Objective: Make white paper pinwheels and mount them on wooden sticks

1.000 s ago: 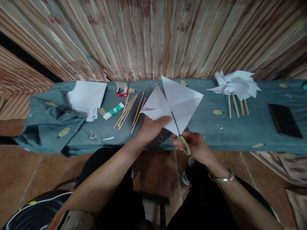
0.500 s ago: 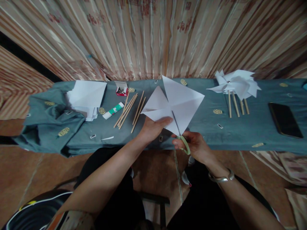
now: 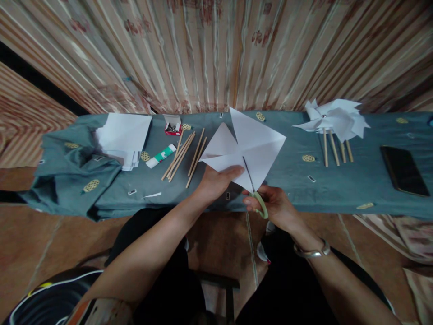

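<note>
A square sheet of white paper (image 3: 260,135), slit in from its corners, is held up over the front half of the table. My left hand (image 3: 216,181) grips its lower left part, thumb on top and fingers underneath. My right hand (image 3: 270,203) is closed round the pale green handles of a pair of scissors (image 3: 261,205). Their blades lie in the paper along a line from the bottom corner towards the middle, and they look closed or nearly so.
Left of the paper are several wooden sticks (image 3: 182,155), a glue stick (image 3: 161,156), a small red box of metal pins (image 3: 173,126) and a stack of white paper (image 3: 128,131). Finished paper pinwheels (image 3: 338,119) lie at the back right, near a black phone (image 3: 404,170).
The right corner of the paper has shifted slightly inward. Both hands and the scissors stay nearly in place; the view has moved a little.
</note>
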`<state>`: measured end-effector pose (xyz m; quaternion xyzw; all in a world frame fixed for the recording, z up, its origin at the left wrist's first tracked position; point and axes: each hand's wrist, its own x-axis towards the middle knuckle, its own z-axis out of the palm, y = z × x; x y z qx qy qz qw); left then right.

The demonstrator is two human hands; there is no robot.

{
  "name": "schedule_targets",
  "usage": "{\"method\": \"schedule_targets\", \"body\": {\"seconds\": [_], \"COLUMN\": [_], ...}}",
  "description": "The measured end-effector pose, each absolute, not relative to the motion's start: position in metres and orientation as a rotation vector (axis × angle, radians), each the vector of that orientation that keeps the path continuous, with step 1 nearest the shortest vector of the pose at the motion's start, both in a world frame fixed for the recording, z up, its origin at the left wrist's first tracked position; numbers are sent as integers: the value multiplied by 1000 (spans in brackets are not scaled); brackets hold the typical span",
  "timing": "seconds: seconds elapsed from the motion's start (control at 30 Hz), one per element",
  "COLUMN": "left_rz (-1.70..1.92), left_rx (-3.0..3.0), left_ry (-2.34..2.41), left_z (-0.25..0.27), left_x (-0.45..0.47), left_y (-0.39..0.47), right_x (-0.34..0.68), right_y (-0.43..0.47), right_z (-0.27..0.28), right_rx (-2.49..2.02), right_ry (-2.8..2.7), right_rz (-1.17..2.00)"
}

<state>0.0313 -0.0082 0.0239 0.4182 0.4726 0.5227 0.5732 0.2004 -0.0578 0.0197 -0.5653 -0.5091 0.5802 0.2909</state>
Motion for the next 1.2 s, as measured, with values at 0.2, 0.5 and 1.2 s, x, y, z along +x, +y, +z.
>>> {"method": "schedule_targets", "body": {"seconds": [0.2, 0.5, 1.2], "left_rz": [1219, 1283, 841], "left_rx": [1011, 949, 1095], "left_ry": [1112, 1169, 939], "left_z": [21, 24, 26], "left_x": [32, 26, 25], "left_y": [-7, -2, -17], "right_x": [199, 210, 261], "right_y": [-57, -57, -16], "right_z": [23, 22, 26], "right_rx": [-1526, -1501, -1477], "right_ry": [-1310, -1608, -1165], "right_rz": [1569, 1586, 1104]}}
